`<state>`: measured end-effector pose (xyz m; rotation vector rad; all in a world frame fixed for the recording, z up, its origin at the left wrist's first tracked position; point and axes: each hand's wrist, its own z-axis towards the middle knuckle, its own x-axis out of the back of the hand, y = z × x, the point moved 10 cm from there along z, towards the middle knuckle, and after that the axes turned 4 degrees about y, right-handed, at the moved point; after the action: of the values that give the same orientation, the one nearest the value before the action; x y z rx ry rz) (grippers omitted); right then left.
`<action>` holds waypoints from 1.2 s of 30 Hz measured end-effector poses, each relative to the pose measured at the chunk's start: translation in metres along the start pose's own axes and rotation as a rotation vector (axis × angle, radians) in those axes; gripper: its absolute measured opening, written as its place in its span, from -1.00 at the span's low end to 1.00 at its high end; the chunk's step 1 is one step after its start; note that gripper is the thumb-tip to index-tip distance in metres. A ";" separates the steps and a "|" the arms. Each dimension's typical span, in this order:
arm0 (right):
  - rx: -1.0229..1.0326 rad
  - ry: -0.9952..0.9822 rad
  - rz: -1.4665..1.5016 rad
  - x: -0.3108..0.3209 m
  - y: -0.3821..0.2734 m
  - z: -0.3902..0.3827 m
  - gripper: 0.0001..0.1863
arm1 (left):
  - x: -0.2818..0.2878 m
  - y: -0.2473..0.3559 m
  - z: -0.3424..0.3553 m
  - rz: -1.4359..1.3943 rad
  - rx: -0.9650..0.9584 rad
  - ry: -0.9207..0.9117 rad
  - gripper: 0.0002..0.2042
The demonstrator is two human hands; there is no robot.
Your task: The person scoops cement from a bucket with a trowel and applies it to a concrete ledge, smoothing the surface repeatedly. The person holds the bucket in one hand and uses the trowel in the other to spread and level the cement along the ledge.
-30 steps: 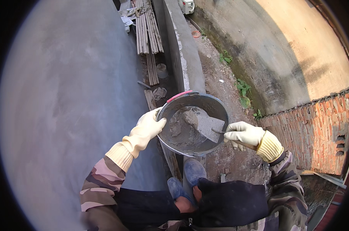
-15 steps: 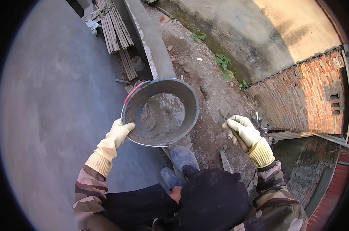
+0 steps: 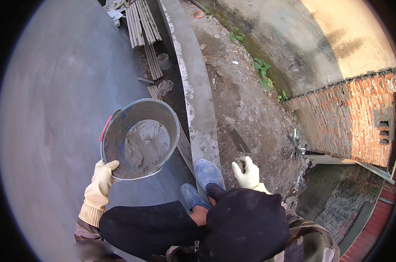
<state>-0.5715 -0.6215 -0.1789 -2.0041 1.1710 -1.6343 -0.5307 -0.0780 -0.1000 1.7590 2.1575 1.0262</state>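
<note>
My left hand (image 3: 102,178), in a cream glove, grips the near left rim of a dark bucket (image 3: 115,135). Wet grey mortar (image 3: 146,146) covers the bucket's bottom, and a red grip sits on the handle at its left side. The bucket is held up, tilted toward me, left of the wall top. My right hand (image 3: 247,173), gloved alike, is closed round a trowel (image 3: 240,143) by its handle. The trowel's blade points away from me, over the ground right of the wall, apart from the bucket. The handle is mostly hidden by the fingers.
My blue shoes (image 3: 209,174) are at the near end of a narrow concrete wall top (image 3: 201,118). Low down on its left lie bundled wooden strips (image 3: 141,22) and a pail (image 3: 164,61). A brick wall (image 3: 338,115) stands right; a smooth grey surface (image 3: 62,96) fills the left.
The bucket has moved left and slightly nearer in my left hand, uncovering the wall top. My right hand has drawn left and nearer, and the trowel's blade now shows.
</note>
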 end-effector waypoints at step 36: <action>-0.652 -0.976 0.536 -0.056 -0.007 0.006 -0.57 | 0.019 -0.010 0.003 -0.096 0.051 0.200 -0.70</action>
<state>-0.5641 -0.5768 -0.2139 -2.0849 1.6574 0.0669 -0.5423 -0.0599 -0.1025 1.6170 2.3810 1.1783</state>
